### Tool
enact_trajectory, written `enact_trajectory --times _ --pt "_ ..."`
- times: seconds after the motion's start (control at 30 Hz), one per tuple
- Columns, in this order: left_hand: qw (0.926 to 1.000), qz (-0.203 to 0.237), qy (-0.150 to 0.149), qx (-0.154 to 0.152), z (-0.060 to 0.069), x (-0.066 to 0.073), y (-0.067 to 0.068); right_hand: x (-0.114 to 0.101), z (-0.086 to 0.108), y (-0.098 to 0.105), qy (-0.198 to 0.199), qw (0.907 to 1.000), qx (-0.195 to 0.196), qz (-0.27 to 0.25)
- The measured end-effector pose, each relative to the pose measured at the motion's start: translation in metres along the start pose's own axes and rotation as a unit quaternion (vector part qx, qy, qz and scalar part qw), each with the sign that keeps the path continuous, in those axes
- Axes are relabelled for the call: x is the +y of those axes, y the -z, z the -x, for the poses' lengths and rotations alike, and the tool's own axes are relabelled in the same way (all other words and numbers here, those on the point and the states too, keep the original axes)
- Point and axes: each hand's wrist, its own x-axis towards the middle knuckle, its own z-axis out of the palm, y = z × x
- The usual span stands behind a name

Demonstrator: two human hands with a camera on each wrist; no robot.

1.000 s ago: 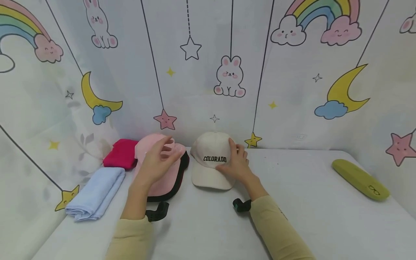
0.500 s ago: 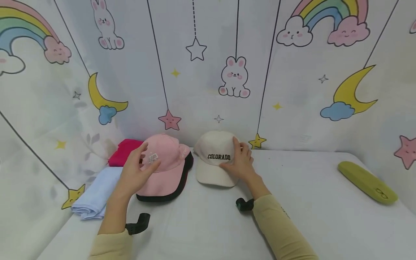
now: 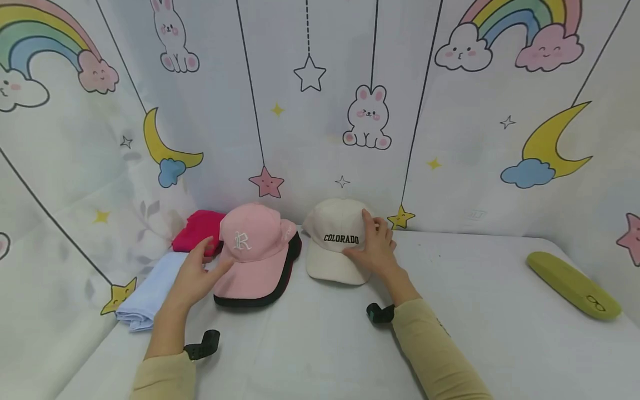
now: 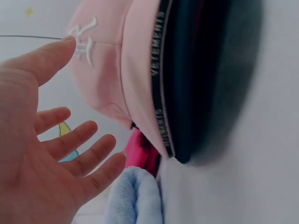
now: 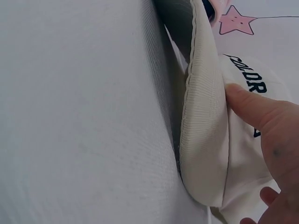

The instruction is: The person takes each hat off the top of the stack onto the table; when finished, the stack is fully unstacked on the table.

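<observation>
A beige baseball cap (image 3: pixel 331 264) lettered COLORADO sits on the white table against the backdrop. My right hand (image 3: pixel 378 248) holds its right side, the thumb on the front where crown meets brim and the fingers curved along the crown. To the left a pink baseball cap (image 3: pixel 252 239) with a white R-like emblem lies over a dark cap (image 3: pixel 295 254), whose brim edge shows beneath. My left hand (image 3: pixel 196 276) hovers at the pink cap's left side with fingers spread, holding nothing. The left wrist view shows its thumb in front of the emblem; whether they touch I cannot tell.
A folded light-blue cloth (image 3: pixel 150 297) and a bundled crimson cloth (image 3: pixel 197 230) lie behind and left of my left hand. At the far right of the table rests a green glasses case (image 3: pixel 574 286). A printed backdrop (image 3: pixel 330 128) closes off the rear.
My left hand has moved left, from in front of the pink cap to its left edge, uncovering the emblem. My right hand stays on the beige cap. The head view has shifted slightly.
</observation>
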Motion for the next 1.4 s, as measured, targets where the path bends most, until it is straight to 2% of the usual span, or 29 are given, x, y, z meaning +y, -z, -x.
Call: enact_trajectory --times 0.2,0.37,0.57,0.8,0.93,1.13,1.23,1.4 --pt "0.9993 0.007 0.031 -0.018 -0.004 -0.018 -0.005 -0.001 -0.002 0.0 0.007 0.9998 0.01 0.013" --pt "0.9978 0.013 0.053 -0.037 -0.008 -0.027 -0.01 -0.01 0.0 0.005 0.027 0.9991 0.031 0.011" --pt "0.9968 0.017 0.065 -0.044 -0.009 -0.031 -0.012 -0.038 0.001 0.009 0.076 0.996 0.047 -0.002" --pt "0.9961 0.019 0.069 -0.051 -0.008 -0.033 -0.013 -0.078 -0.001 -0.005 0.129 0.9901 0.053 -0.012" --pt "0.9964 0.024 0.066 -0.046 -0.006 -0.033 -0.013 -0.104 -0.006 -0.019 0.145 0.9885 0.033 -0.025" --pt "0.9955 0.022 0.078 -0.049 -0.003 -0.032 -0.01 -0.137 -0.012 -0.037 0.162 0.9852 -0.012 -0.055" --pt "0.9949 0.02 0.084 -0.051 -0.003 -0.032 -0.008 -0.151 -0.017 -0.046 0.151 0.9857 -0.042 -0.062" --pt "0.9946 0.016 0.089 -0.051 -0.004 -0.03 -0.01 -0.164 -0.022 -0.06 0.106 0.9877 -0.097 -0.063"
